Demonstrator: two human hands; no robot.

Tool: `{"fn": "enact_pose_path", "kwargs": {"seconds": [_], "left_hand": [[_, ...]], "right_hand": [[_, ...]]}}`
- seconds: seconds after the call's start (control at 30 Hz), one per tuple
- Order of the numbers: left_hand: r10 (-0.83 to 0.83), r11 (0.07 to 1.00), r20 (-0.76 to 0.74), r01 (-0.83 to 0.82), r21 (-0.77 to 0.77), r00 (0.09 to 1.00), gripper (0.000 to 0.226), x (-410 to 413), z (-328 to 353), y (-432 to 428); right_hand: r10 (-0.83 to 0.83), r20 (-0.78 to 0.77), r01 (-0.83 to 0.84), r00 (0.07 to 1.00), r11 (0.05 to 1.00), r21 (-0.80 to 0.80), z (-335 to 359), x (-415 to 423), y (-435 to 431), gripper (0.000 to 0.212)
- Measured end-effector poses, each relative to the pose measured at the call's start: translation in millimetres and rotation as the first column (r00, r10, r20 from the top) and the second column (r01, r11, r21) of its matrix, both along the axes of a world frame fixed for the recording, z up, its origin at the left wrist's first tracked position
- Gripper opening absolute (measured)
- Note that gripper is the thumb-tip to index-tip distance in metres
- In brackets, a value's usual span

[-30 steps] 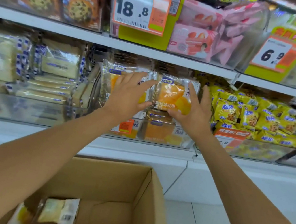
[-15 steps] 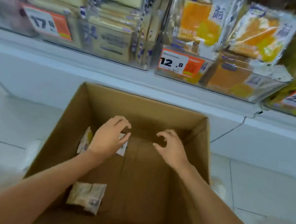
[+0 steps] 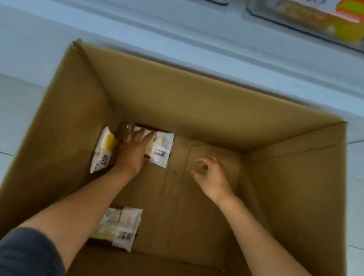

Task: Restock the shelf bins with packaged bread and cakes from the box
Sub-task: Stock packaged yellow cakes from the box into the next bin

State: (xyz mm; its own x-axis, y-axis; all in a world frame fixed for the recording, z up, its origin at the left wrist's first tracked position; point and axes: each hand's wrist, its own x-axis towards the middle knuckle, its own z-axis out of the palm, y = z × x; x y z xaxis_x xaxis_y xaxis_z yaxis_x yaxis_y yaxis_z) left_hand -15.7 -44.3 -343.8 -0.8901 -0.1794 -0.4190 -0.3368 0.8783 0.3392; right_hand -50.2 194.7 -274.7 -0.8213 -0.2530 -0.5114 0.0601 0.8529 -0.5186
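Note:
I look down into an open cardboard box on the floor. Three clear-wrapped bread packets lie on its bottom. At the far left, one packet lies flat, and my left hand rests on it with fingers stretched over its left part. A packet with a yellow patch leans against the left wall, just left of that hand. The third packet lies nearer to me, partly under my left forearm. My right hand hovers over the bare middle of the box bottom, fingers loosely curled, holding nothing.
The white shelf base runs just beyond the box. Above it, at the top edge, are the clear shelf bins, one with an orange price tag. Pale floor tiles lie on both sides of the box.
My view has tipped from the shelf bins down into the box. Both hands left the orange packets on the shelf and dropped deep inside; the left hand now lies on a packet.

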Motion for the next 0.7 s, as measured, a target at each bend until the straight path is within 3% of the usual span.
{"fn": "enact_pose_path", "kwargs": {"seconds": [0.1,0.2,0.27,0.33,0.43,0.47,0.53,0.57,0.63,0.7], "left_hand": [[-0.023,0.996,-0.021,0.021,-0.084,1.0,0.044,-5.6,-1.7,-0.7],[-0.064,0.998,0.019,0.064,0.015,0.998,0.009,-7.2,13.7,0.5],[-0.096,0.99,0.094,0.085,0.111,0.991,0.011,-3.9,32.9,4.3],[-0.088,0.947,0.176,0.027,0.321,0.98,0.012,-0.3,57.1,9.2],[-0.041,0.745,0.395,-0.236,0.624,0.918,0.016,5.6,110.1,17.4],[-0.012,0.635,0.462,-0.35,0.689,0.887,0.015,9.1,127.8,20.0],[0.033,0.421,0.546,-0.507,0.752,0.837,0.021,13.0,151.3,20.9],[0.04,0.375,0.554,-0.526,0.763,0.832,0.025,15.8,162.2,21.3],[0.044,0.4,0.536,-0.506,0.764,0.843,0.03,20.9,178.7,23.0],[0.038,0.436,0.54,-0.5,0.748,0.841,0.03,26.1,195.2,26.5]], "right_hand": [[-0.017,0.023,0.017,1.0,1.0,-0.01,-3.4,-3.6,-2.1,0.034],[-0.009,0.034,0.011,0.999,0.999,-0.051,2.7,-6.7,-5.9,0.041],[-0.017,0.073,0.025,0.997,0.994,-0.104,12.4,-7.3,-8.4,0.056],[0.022,0.107,-0.005,0.994,0.988,-0.155,23.4,-8.1,-9.7,0.084],[0.069,0.187,-0.028,0.98,0.976,-0.215,45.9,-10.7,-8.7,0.11],[0.073,0.218,-0.017,0.973,0.969,-0.247,57.1,-10.1,-6.5,0.106],[0.092,0.246,-0.022,0.965,0.961,-0.275,78.8,-11.7,-4.0,0.076],[0.092,0.227,-0.026,0.97,0.96,-0.278,90.6,-10.0,-2.2,0.063],[0.042,0.201,0.028,0.979,0.942,-0.335,109.6,-5.5,1.5,0.07],[-0.019,0.3,0.151,0.954,0.894,-0.422,129.2,0.5,1.6,0.084]]}}
